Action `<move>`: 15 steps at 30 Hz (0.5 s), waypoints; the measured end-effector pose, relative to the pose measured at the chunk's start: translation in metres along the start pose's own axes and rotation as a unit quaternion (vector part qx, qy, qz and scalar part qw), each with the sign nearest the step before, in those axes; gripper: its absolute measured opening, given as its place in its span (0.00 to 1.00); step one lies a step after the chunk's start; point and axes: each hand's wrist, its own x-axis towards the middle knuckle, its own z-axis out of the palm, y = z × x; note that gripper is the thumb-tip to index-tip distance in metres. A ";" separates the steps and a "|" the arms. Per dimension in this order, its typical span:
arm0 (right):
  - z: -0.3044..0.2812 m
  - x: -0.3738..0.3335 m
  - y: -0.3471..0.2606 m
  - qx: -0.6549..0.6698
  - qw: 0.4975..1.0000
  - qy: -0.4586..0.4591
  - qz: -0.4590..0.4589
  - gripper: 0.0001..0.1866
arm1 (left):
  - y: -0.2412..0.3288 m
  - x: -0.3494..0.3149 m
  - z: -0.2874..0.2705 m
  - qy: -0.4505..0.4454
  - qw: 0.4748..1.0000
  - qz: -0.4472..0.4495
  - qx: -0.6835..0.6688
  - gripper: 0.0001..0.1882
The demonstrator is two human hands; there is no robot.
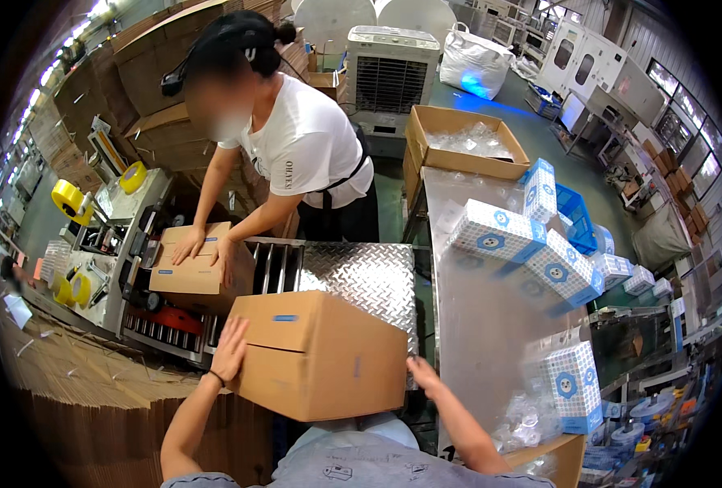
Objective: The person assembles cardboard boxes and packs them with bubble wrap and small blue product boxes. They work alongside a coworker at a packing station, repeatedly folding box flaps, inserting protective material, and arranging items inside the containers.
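A closed brown cardboard box [353,366] with a blue mark on its top sits tilted right in front of me, over the near part of a diamond-patterned metal plate [361,264]. My left hand [231,348] lies flat along the box's left side, fingers stretched out. At the box's right edge is my right hand [423,376], fingers extended; whether it touches the cardboard I cannot tell. Across from me a co-worker presses both hands on another cardboard box [186,272] at the taping machine [154,305].
Rollers [278,267] lead left from the plate. On the right, a metal table [491,333] carries blue-and-white patterned cartons [499,232] and clear plastic packaging. An open box [467,134] of clear plastic stands at its far end. Flattened cardboard [109,431] is stacked at lower left; yellow tape rolls [72,202] lie beyond.
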 end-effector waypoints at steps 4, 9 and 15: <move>0.049 -0.067 -0.066 0.154 0.958 -0.234 -0.058 0.27 | -0.036 -0.049 0.009 0.084 0.861 -0.153 -0.478 0.38; 0.043 -0.196 -0.227 0.150 0.934 -0.240 -0.217 0.30 | -0.045 -0.024 0.010 -0.101 0.774 -0.327 -0.533 0.46; 0.186 -0.154 -0.169 -0.218 0.906 -0.183 -0.314 0.29 | 0.153 0.073 0.093 -0.084 0.973 -0.074 -0.203 0.54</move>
